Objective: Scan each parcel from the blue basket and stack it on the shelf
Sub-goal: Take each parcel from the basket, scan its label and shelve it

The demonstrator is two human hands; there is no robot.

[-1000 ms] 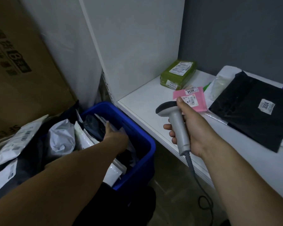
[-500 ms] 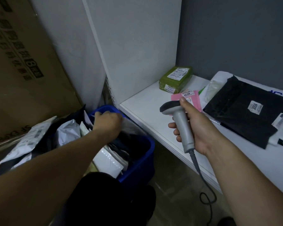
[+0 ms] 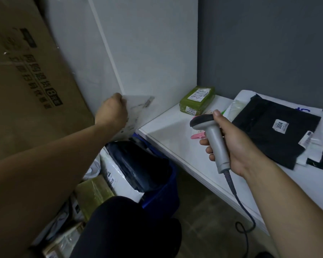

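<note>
At the far left a large cardboard box [image 3: 26, 81] is propped against the wall. Just beside it the left grip [image 3: 112, 112] (a bare hand, seen from the back) is raised above the blue basket [image 3: 168, 190]. A thin pale parcel [image 3: 138, 108] is pinched by one edge in its curled fingers. The parcel hangs in the air before the white side panel, clear of the basket and not yet over the shelf [image 3: 166, 131]. Below it, a dark bag [image 3: 138, 164] and white bags are packed into the basket.

On the shelf a green parcel [image 3: 197, 100] is set in the back corner. A pink parcel [image 3: 198, 135] is partly hidden behind the scanner [image 3: 213, 140]. The scanner's handle is wrapped by the right grip [image 3: 235, 142], with the thumb laid on its head, which is turned leftward. Its cable [image 3: 244, 216] trails to the floor. Farther right a black parcel [image 3: 274, 131] is laid on pale bags.

Several slips can be foreseen. The hanging parcel is blurred, so the side bearing its label cannot be told. If the label is turned away or creased by the sag, the scan is likely to be missed. A bag held by one edge may be dropped back into the basket. A label on the basket's parcels could also be read by mistake.
</note>
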